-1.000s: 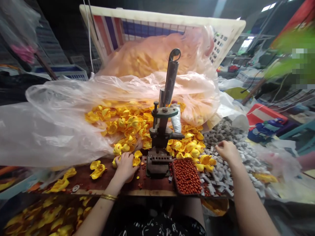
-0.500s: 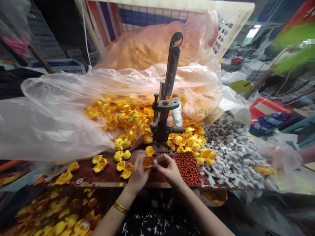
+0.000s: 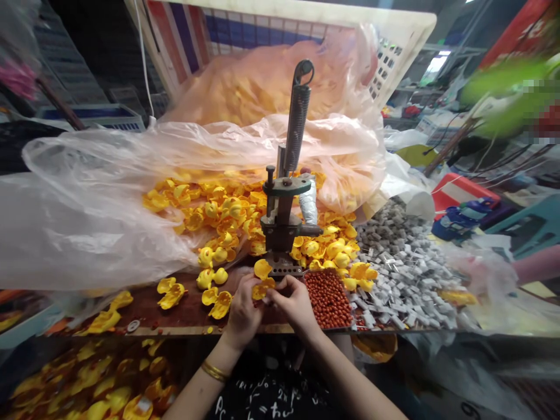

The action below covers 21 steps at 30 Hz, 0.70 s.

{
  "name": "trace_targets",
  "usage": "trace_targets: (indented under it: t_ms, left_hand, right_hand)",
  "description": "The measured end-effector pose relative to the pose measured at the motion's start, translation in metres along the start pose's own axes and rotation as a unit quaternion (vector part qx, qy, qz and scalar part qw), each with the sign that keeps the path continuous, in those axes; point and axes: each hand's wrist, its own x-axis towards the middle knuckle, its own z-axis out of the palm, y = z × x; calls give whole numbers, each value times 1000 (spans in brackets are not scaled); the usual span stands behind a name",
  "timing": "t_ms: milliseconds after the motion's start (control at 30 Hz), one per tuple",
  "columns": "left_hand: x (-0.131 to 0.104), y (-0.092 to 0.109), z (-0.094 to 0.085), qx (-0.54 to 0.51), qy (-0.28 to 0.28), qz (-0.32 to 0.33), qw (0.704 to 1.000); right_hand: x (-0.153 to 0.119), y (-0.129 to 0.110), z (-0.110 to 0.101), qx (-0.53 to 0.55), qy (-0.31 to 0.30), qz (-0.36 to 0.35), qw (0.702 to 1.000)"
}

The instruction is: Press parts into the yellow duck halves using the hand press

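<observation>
My left hand (image 3: pixel 244 310) grips a yellow duck shell (image 3: pixel 263 287), its hollow side showing, just in front of the hand press (image 3: pixel 282 233). Fingers of my right hand (image 3: pixel 297 304) are pinched at the right edge of that shell; a small pale piece shows between the two hands, partly hidden. A tray of small red-brown beads (image 3: pixel 328 300) lies right of my right hand. Grey-white small parts (image 3: pixel 398 280) are heaped beyond it. Loose yellow duck pieces (image 3: pixel 219 303) lie left of my left hand.
Behind the press, a pile of yellow duck pieces (image 3: pixel 227 210) spills from a clear plastic bag (image 3: pixel 109 151) in front of a white crate (image 3: pixel 394 64). More yellow pieces (image 3: pixel 105 379) lie below the table's front edge at left. Someone's arm (image 3: pixel 536 267) shows at the right.
The shell in my left hand has turned to show more of its hollow side. The pale piece has moved lower between my hands. The whole view has shifted slightly.
</observation>
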Motion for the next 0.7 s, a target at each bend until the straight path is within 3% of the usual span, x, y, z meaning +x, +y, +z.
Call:
trace_targets:
  t_ms: [100, 300, 567, 700]
  left_hand:
    - [0, 1, 2, 11, 30, 17, 999]
    - [-2, -2, 3, 30, 45, 32, 998]
    - [1, -4, 4, 31, 34, 52, 998]
    - [2, -3, 3, 19, 43, 49, 998]
  right_hand:
    - [3, 5, 3, 136, -14, 122, 983]
    - [2, 4, 5, 227, -53, 192, 953]
    - [5, 2, 6, 250, -90, 223, 938]
    - [6, 3, 7, 203, -25, 148, 968]
